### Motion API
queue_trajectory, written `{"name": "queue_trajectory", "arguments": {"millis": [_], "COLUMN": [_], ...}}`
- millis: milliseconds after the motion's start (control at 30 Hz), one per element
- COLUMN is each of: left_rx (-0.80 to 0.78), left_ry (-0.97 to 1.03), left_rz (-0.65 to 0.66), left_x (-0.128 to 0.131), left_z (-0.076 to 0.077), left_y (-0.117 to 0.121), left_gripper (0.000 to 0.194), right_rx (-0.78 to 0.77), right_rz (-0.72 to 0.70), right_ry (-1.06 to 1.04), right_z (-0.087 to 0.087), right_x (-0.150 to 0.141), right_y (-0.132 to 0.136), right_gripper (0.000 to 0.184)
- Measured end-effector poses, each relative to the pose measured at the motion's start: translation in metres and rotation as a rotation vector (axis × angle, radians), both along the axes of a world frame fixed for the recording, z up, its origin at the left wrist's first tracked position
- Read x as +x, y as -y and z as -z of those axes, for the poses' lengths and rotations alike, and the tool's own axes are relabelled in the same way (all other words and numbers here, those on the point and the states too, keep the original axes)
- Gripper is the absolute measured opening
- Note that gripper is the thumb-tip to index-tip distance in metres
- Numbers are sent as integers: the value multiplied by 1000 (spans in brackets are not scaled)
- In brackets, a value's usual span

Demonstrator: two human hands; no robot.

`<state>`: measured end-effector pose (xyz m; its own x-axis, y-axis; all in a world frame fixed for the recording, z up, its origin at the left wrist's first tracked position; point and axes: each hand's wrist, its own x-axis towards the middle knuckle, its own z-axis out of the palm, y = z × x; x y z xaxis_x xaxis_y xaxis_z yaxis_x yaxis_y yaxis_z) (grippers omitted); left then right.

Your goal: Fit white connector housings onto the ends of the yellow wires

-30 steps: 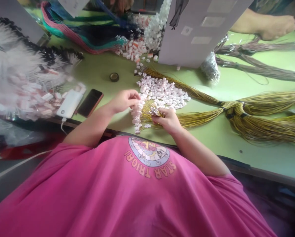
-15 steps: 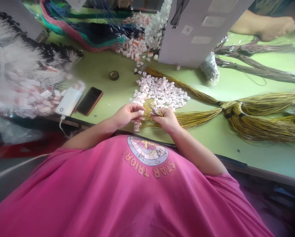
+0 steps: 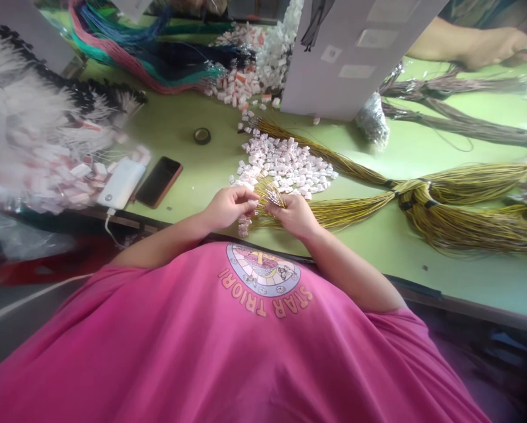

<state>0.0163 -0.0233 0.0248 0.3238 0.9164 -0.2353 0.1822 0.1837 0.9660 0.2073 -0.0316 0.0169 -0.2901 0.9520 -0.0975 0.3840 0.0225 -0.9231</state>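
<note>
My left hand (image 3: 231,207) is closed in a pinch at the left side of the wire ends; a small white connector housing shows at its fingertips, partly hidden. My right hand (image 3: 295,215) is closed around several thin yellow wires (image 3: 351,212), whose silvery terminal ends stick out past the thumb toward my left hand. A few white housings (image 3: 244,225) hang just below my left fingers. Right behind both hands lies a loose pile of white connector housings (image 3: 289,163).
A phone (image 3: 158,181), a white power bank (image 3: 122,181) with a cable and a black tape roll (image 3: 202,136) lie left. White-wired connectors (image 3: 47,158) heap at far left. A grey panel (image 3: 334,64) stands behind the pile. Another person's hand (image 3: 496,47) works at upper right.
The connector at my left fingertips is less exposed now, with the fingers closer around it. My right hand has shifted slightly left with the wires. The view has moved a little.
</note>
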Motion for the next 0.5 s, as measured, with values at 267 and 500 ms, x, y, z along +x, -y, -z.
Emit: {"name": "queue_trajectory", "arguments": {"millis": [267,500], "left_rx": [82,407], "left_ry": [-117,-514], "left_rz": [99,510], "left_x": [9,-18], "left_z": [6,-30], "left_y": [3,-32], "left_gripper": [18,17], "right_rx": [1,70], "right_rz": [-73,-28], "right_ry": [-48,-31], "right_z": [8,14], "right_x": [1,0], "right_y": [-1,-4], "right_gripper": [25,24]}}
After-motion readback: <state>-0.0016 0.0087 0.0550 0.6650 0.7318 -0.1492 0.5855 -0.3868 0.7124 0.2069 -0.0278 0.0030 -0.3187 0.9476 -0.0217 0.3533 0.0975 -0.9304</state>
